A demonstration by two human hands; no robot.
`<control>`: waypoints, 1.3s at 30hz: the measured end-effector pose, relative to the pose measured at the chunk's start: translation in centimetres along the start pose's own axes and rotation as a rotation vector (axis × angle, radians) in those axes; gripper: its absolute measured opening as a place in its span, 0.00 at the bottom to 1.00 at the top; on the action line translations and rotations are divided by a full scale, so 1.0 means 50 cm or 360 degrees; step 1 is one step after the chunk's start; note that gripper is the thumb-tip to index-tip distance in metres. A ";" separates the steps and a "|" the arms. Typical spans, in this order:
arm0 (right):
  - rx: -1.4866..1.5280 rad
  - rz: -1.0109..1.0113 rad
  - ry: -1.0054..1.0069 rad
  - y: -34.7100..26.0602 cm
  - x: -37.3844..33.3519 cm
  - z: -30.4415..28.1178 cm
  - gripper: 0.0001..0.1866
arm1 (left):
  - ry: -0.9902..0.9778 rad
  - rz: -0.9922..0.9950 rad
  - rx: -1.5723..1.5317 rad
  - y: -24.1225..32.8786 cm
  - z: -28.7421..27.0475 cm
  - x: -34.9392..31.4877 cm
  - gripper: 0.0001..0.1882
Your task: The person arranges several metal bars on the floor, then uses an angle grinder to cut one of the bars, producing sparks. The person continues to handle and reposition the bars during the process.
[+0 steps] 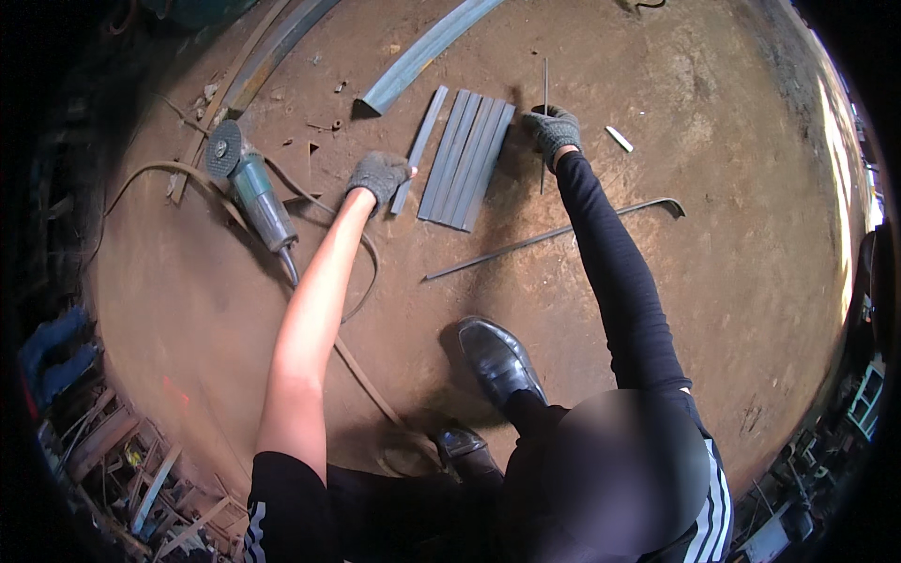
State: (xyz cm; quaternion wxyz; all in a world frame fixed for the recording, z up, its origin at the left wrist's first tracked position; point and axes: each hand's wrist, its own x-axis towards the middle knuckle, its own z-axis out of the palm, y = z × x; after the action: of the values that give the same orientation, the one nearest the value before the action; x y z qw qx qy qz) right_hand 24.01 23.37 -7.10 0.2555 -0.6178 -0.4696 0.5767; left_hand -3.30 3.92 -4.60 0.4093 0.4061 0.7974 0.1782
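Note:
My left hand, in a grey knit glove, is closed at the fingertips on a narrow grey steel bar, which lies at a slant on the ground. Just right of that bar, several similar steel bars lie side by side in a close row. Farther right, my right hand, also gloved, is wrapped round a thin metal strip. The strip shows almost edge-on, running past the fingers above and below. Part of it is hidden by the glove.
An angle grinder lies left of my left hand, its cord trailing toward my shoes. A hooked rod lies below the row. A blue-grey channel, a white piece and edge scrap surround the area.

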 end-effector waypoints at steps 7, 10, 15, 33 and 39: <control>-0.0110 0.0004 -0.0065 -0.011 -0.044 0.002 0.17 | 0.0054 0.0009 -0.0218 0.015 0.028 -0.001 0.17; -0.0024 0.0009 -0.0189 -0.013 -0.061 0.009 0.16 | 0.0071 0.0044 -0.0236 -0.003 0.022 0.000 0.16; 0.0033 -0.0022 -0.0147 0.020 -0.078 -0.022 0.13 | 0.0091 0.0060 -0.0264 0.029 0.034 0.003 0.15; 0.0046 0.0038 -0.0199 0.013 -0.087 -0.012 0.15 | 0.0071 -0.0042 -0.0364 0.014 0.046 0.020 0.11; 0.0007 0.0014 -0.0196 0.015 -0.081 -0.002 0.17 | 0.0148 0.0461 -0.0024 -0.060 0.059 0.067 0.11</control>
State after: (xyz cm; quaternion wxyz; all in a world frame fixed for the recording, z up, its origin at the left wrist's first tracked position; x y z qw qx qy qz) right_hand 24.73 19.54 -5.80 0.2250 -0.5826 -0.4805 0.6157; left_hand -3.57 4.59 -9.92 0.3450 0.5051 0.7472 0.2597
